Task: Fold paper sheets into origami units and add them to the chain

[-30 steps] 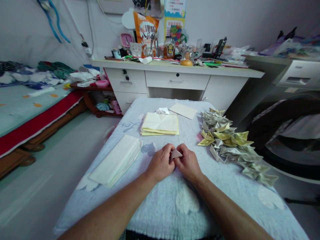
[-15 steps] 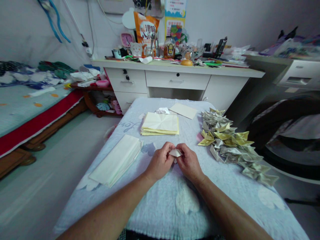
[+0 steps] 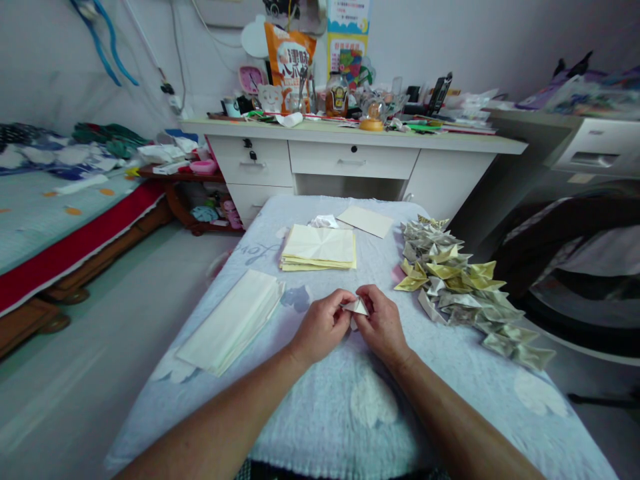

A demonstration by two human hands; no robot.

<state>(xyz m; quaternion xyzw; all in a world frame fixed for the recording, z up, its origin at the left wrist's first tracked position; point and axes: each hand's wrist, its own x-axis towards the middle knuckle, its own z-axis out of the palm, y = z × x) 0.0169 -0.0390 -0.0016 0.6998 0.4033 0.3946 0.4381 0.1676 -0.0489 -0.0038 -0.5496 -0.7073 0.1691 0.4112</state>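
Between my two hands is a small folded piece of pale paper [image 3: 357, 307], held above the cloth-covered table [image 3: 320, 413]. My left hand [image 3: 325, 325] pinches its left side with thumb and forefinger. On the other side, my right hand [image 3: 381, 320] grips it with curled fingers. Part of the paper is hidden behind the fingers. Beyond my hands lies a stack of creased cream and yellow sheets [image 3: 320, 245]. Long folded white paper [image 3: 233, 320] rests to the left. At the right, folded paper pieces [image 3: 455, 293], grey and yellow with pointed tips, sit bunched in rows.
A flat cream sheet [image 3: 366, 221] and a crumpled white paper [image 3: 324, 221] lie at the table's far end. Behind stands a cluttered white desk [image 3: 350, 153]. A front-loading washing machine [image 3: 575, 220] is on the right, a bed [image 3: 75, 220] on the left.
The small folded paper has turned in my fingers, so a pointed face now shows upward. My hands have parted slightly. The view has shifted a little.
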